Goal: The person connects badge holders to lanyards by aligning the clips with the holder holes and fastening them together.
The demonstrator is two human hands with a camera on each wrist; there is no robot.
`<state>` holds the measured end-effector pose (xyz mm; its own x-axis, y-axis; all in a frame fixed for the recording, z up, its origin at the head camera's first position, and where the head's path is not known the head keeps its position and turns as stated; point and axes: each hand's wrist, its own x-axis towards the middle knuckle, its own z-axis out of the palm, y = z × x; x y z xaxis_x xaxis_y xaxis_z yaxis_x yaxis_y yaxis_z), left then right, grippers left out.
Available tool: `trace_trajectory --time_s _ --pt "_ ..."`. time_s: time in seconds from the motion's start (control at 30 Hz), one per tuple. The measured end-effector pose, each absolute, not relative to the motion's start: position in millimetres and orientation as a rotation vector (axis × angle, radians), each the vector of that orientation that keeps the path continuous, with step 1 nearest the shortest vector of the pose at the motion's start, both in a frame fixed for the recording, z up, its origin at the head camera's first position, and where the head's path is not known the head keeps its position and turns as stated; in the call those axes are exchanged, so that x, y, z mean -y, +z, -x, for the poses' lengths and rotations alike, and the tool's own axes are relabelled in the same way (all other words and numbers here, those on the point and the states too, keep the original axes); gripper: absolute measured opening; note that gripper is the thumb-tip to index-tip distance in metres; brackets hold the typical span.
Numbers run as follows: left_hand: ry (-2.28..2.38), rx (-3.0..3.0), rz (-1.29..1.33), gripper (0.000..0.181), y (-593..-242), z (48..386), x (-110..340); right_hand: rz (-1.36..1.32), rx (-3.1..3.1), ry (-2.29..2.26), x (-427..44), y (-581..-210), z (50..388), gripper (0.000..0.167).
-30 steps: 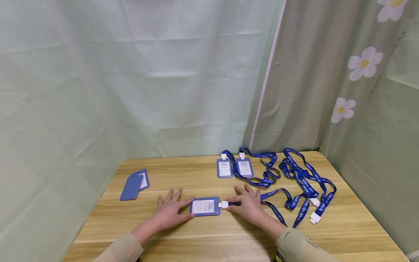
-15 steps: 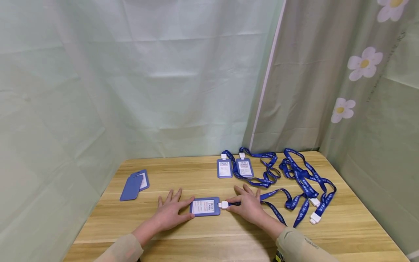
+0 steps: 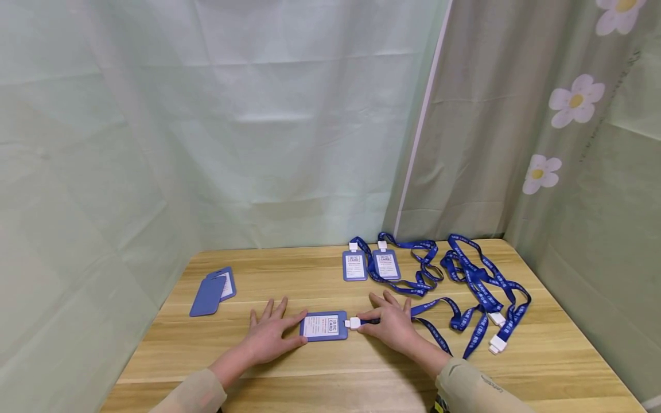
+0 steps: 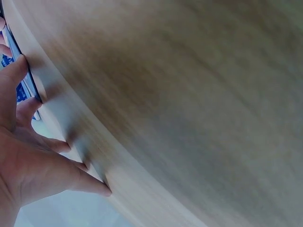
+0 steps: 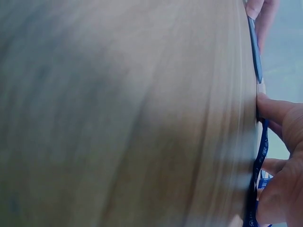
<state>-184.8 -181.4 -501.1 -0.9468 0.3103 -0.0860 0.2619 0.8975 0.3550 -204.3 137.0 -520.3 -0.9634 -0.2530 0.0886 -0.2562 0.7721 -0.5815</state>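
Observation:
A blue card holder with a white card lies sideways on the wooden table, its slotted end pointing right. The left hand touches its left end with thumb and index finger, the other fingers spread on the table. A white clip meets the holder's right end; whether it is latched cannot be told. Thumb and index finger of the right hand pinch the blue lanyard right at the clip. In the right wrist view the lanyard runs beneath the right hand. The left wrist view shows the left hand with fingertips on the table.
Two overlapping card holders lie at the table's left. At the back, two holders are joined to lanyards. More blue lanyards with white clips are tangled on the right. Curtains surround the table.

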Motion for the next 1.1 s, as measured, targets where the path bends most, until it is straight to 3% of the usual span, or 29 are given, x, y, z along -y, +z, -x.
trace_trajectory --time_s 1.1 --pt "0.532 -2.920 -0.447 0.063 -502.2 183.7 181.0 -0.434 2.938 0.965 -136.9 -519.2 204.0 0.026"
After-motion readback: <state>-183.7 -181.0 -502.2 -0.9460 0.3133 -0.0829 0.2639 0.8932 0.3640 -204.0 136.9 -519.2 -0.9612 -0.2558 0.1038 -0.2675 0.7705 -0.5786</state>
